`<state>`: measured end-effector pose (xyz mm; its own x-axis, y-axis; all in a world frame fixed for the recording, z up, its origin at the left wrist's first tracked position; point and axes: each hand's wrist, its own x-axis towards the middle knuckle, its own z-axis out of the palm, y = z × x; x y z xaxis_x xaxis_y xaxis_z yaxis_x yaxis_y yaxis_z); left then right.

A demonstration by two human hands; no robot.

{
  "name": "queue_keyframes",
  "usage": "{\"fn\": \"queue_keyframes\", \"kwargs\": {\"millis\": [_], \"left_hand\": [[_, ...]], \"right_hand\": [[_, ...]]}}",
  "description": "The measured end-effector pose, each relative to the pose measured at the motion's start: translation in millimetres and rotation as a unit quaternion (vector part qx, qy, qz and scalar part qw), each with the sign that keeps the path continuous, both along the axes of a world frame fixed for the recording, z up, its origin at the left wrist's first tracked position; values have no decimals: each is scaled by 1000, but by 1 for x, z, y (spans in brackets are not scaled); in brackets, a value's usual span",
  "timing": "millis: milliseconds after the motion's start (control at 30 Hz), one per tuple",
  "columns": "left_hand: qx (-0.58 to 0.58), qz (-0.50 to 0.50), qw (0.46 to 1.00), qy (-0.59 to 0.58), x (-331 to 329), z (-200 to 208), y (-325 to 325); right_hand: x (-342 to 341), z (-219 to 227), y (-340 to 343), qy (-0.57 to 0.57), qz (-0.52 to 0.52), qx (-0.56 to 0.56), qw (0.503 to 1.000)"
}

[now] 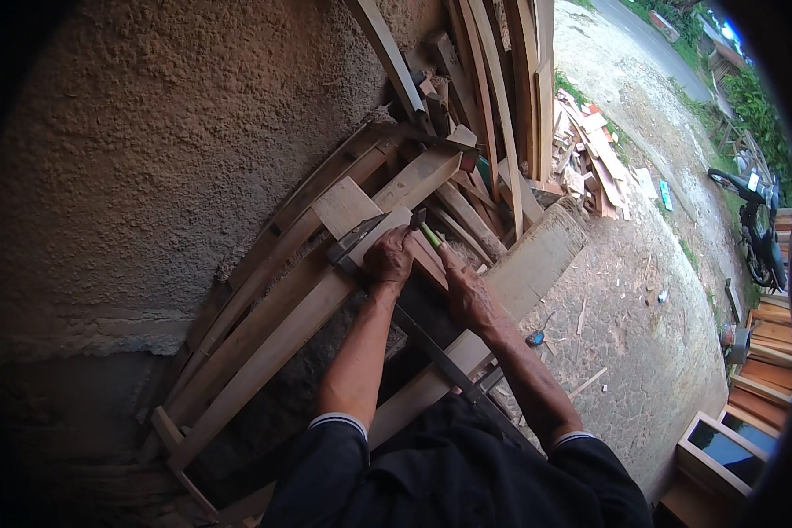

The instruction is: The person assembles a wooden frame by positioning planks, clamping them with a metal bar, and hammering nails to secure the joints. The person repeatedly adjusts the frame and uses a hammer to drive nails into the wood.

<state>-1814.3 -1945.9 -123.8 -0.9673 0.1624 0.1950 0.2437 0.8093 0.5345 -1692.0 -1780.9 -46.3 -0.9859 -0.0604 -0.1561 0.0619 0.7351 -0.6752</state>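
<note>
My right hand (472, 297) is closed round the green handle of a hammer (430, 235). The hammer's dark head sits just above my left hand (389, 260). That hand is curled shut at the end of a pale wooden beam (304, 310); whatever its fingers hold is hidden. Beside it a dark metal bar clamp (424, 341) runs across the wooden frame, from its jaw near the beam's end down toward my body. A short pale wood block (345, 208) lies just beyond my left hand.
A rough wall (185, 158) rises on the left. Long curved boards (502, 97) lean at the back, near a pile of wood scraps (594, 158). A wide plank (537, 264) lies to the right. A blue-handled tool (537, 337) lies on the ground. A motorcycle (757, 229) stands far right.
</note>
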Motion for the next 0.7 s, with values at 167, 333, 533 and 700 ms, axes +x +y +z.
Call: {"fn": "queue_keyframes", "kwargs": {"millis": [167,333,533,700], "left_hand": [[18,-28,997,68,-1,2,1],[50,24,994,-99,-5,7,-5],[56,49,997,-1,-37,3,-48],[-55,17,998,-28,-31,-2,-48]], "right_hand": [[3,1,-1,12,-5,4,1000],[2,-12,0,58,-6,18,998],[4,-21,4,69,-4,6,998],[5,-9,1,85,-2,6,996]]}}
